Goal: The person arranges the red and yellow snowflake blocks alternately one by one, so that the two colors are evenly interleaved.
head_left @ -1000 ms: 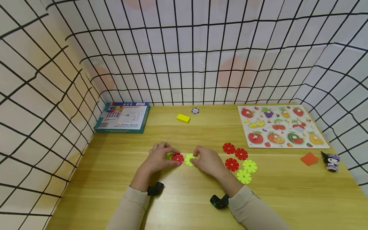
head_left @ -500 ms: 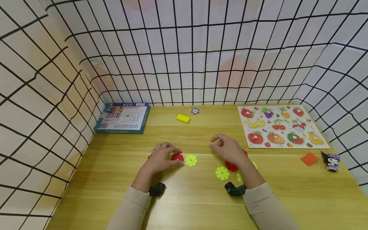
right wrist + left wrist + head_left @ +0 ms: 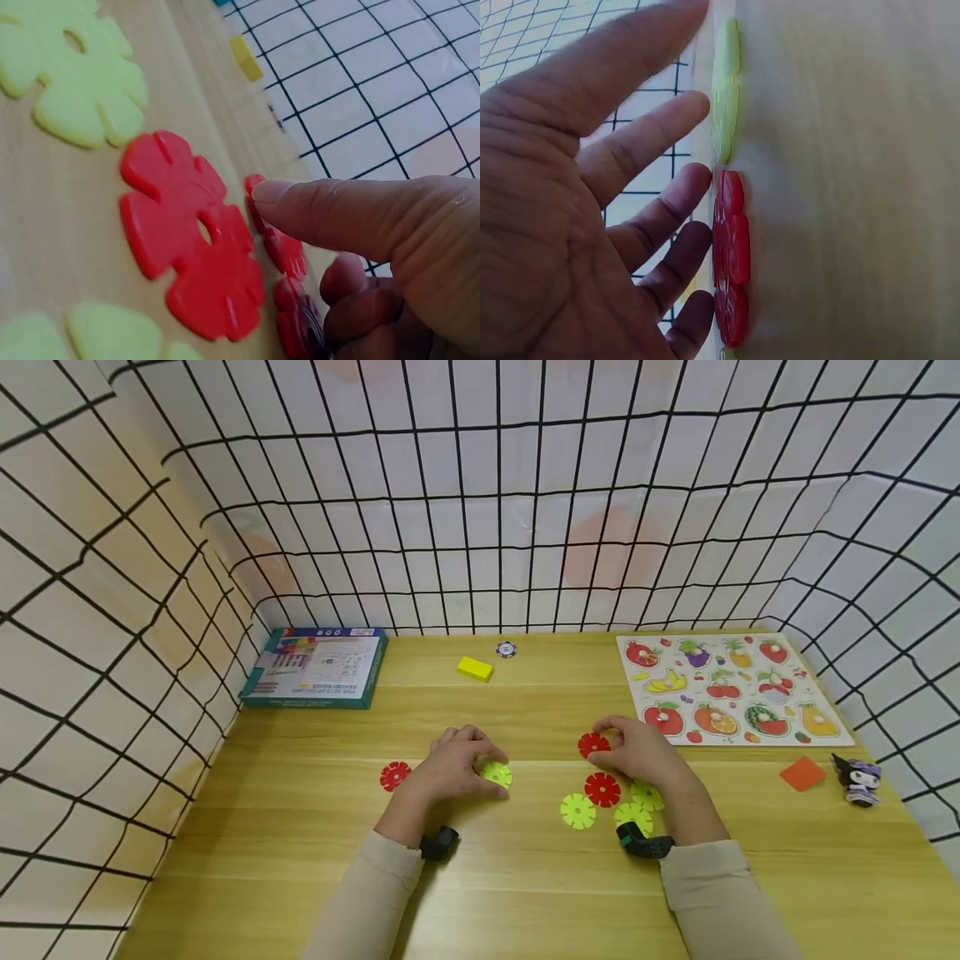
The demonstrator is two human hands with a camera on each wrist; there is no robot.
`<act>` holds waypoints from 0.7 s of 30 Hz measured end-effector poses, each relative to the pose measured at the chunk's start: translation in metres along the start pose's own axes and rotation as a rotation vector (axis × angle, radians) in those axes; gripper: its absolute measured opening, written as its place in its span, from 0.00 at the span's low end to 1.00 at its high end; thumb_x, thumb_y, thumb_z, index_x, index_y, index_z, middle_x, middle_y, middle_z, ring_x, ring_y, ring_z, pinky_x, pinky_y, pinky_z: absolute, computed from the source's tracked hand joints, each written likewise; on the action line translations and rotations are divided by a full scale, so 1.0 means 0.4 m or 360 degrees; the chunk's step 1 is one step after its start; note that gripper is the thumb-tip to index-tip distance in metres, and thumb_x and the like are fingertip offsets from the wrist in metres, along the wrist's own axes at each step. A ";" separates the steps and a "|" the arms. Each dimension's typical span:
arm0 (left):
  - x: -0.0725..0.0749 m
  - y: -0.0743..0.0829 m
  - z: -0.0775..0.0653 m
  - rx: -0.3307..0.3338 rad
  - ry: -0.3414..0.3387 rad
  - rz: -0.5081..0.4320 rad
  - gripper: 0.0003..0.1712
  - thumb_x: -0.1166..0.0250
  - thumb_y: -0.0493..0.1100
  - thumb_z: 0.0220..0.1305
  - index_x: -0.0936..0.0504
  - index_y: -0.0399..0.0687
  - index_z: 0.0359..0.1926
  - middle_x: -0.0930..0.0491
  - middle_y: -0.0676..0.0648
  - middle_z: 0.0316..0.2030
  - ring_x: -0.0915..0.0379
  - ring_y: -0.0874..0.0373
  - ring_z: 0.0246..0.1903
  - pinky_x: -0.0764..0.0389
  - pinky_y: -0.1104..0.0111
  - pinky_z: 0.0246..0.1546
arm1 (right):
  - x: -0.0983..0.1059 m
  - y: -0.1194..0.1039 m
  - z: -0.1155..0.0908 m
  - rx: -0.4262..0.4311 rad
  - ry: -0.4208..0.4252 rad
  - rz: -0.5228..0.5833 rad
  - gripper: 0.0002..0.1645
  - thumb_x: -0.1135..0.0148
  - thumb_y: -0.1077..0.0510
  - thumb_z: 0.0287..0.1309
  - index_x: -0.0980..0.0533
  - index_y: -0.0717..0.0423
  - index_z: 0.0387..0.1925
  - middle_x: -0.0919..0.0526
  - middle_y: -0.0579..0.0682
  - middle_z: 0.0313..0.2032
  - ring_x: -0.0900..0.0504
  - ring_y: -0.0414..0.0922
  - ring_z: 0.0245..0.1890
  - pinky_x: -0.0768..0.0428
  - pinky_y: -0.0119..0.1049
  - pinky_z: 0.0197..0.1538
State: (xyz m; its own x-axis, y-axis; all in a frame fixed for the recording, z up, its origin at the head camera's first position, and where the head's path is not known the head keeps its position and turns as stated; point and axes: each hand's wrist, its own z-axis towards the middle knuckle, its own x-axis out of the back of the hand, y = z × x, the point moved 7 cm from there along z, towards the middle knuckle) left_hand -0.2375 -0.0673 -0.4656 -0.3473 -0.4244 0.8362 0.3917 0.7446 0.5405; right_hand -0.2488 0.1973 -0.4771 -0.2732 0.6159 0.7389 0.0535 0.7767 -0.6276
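Note:
My left hand (image 3: 459,766) lies around a yellow-green notched flower disc (image 3: 496,774), thumb and forefinger at its rim and fingers fairly straight. In the left wrist view, a red flower disc (image 3: 732,259) lies flat beside the yellow-green one (image 3: 726,94), below the fingers; in the head view the hand covers it. My right hand (image 3: 640,752) pinches a red flower disc (image 3: 593,744) at its edge, the thumb tip on its rim in the right wrist view. Another red disc (image 3: 298,322) sits under its curled fingers. A red disc (image 3: 602,789) lies in front of this hand.
Yellow-green discs (image 3: 578,811) lie nearer me, and a red disc (image 3: 395,776) left of my left hand. Behind are a yellow block (image 3: 476,669), a chip (image 3: 506,649), a boxed set (image 3: 311,668) and a fruit puzzle board (image 3: 735,689). An orange square (image 3: 802,773) and a figurine (image 3: 858,780) sit right.
My left hand has shifted right, from the red disc to the yellow-green disc. The right hand left that disc, moved right to the pile and came down on a red disc.

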 end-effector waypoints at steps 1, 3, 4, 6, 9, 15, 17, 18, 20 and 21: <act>-0.001 0.000 -0.001 -0.0007 -0.0001 0.0017 0.29 0.28 0.64 0.40 0.19 0.66 0.46 0.32 0.58 0.46 0.42 0.58 0.46 0.44 0.55 0.49 | -0.004 0.001 0.001 -0.0012 -0.0009 -0.0011 0.29 0.31 0.43 0.47 0.28 0.48 0.51 0.31 0.52 0.26 0.32 0.47 0.23 0.35 0.38 0.27; -0.003 -0.001 -0.005 -0.0016 0.0002 0.0037 0.28 0.27 0.63 0.40 0.18 0.66 0.46 0.32 0.58 0.46 0.42 0.58 0.46 0.44 0.55 0.49 | -0.009 0.000 0.004 -0.0036 -0.0017 -0.0030 0.32 0.31 0.42 0.46 0.29 0.48 0.52 0.31 0.52 0.27 0.32 0.47 0.25 0.35 0.38 0.27; -0.004 -0.003 -0.005 -0.0017 0.0006 0.0043 0.27 0.27 0.62 0.41 0.18 0.66 0.46 0.33 0.58 0.46 0.43 0.58 0.46 0.44 0.56 0.48 | -0.011 -0.001 0.005 -0.0047 -0.0011 -0.0043 0.32 0.31 0.42 0.46 0.29 0.48 0.52 0.31 0.52 0.28 0.32 0.47 0.25 0.34 0.38 0.28; -0.004 -0.005 -0.007 -0.0022 0.0013 0.0040 0.26 0.27 0.61 0.41 0.18 0.67 0.45 0.33 0.58 0.46 0.43 0.58 0.46 0.44 0.56 0.48 | -0.013 -0.005 0.007 -0.0067 -0.0003 -0.0053 0.32 0.31 0.42 0.46 0.29 0.49 0.51 0.30 0.52 0.28 0.32 0.48 0.26 0.34 0.38 0.28; -0.003 -0.005 -0.007 -0.0018 0.0022 0.0019 0.25 0.27 0.60 0.42 0.18 0.67 0.45 0.33 0.57 0.46 0.43 0.57 0.47 0.44 0.55 0.48 | -0.010 -0.007 0.006 -0.0084 0.0014 -0.0062 0.31 0.31 0.43 0.46 0.29 0.50 0.50 0.30 0.52 0.29 0.31 0.47 0.26 0.34 0.38 0.29; -0.008 -0.010 -0.007 0.0008 0.0010 0.0005 0.25 0.27 0.60 0.42 0.18 0.68 0.45 0.33 0.58 0.46 0.44 0.57 0.48 0.45 0.56 0.49 | -0.005 -0.025 0.001 -0.0021 0.0054 -0.0035 0.26 0.29 0.47 0.45 0.30 0.49 0.44 0.30 0.52 0.27 0.31 0.48 0.24 0.33 0.38 0.26; -0.009 -0.011 -0.008 0.0008 0.0012 0.0002 0.24 0.27 0.60 0.42 0.18 0.68 0.45 0.33 0.59 0.46 0.44 0.57 0.48 0.45 0.56 0.49 | -0.002 -0.034 -0.001 0.0020 0.0084 -0.0029 0.23 0.30 0.49 0.47 0.30 0.49 0.42 0.29 0.52 0.29 0.31 0.47 0.24 0.32 0.38 0.26; -0.010 -0.012 -0.007 0.0007 0.0016 0.0001 0.24 0.27 0.60 0.42 0.18 0.68 0.45 0.34 0.59 0.46 0.44 0.57 0.47 0.45 0.56 0.49 | 0.000 -0.037 -0.002 0.0036 0.0099 -0.0024 0.21 0.31 0.50 0.49 0.29 0.49 0.42 0.29 0.52 0.30 0.30 0.47 0.24 0.31 0.38 0.26; -0.011 -0.012 -0.007 0.0001 0.0018 -0.0003 0.24 0.27 0.60 0.42 0.18 0.68 0.45 0.34 0.59 0.46 0.44 0.58 0.47 0.45 0.56 0.49 | 0.002 -0.042 -0.005 0.0046 0.0116 -0.0003 0.16 0.33 0.51 0.52 0.29 0.48 0.40 0.27 0.51 0.31 0.29 0.47 0.24 0.30 0.37 0.26; -0.011 -0.013 -0.007 -0.0003 0.0018 -0.0004 0.24 0.27 0.60 0.42 0.18 0.68 0.45 0.34 0.59 0.45 0.44 0.58 0.47 0.45 0.56 0.49 | 0.002 -0.043 -0.006 0.0047 0.0112 0.0021 0.15 0.35 0.50 0.54 0.29 0.48 0.41 0.27 0.51 0.31 0.29 0.47 0.23 0.29 0.37 0.26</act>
State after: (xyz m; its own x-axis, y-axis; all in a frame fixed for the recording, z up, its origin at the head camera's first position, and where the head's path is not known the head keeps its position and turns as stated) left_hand -0.2355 -0.0707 -0.4717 -0.3386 -0.4319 0.8359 0.3923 0.7427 0.5427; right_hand -0.2476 0.1847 -0.4650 -0.2047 0.6346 0.7452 0.0279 0.7648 -0.6437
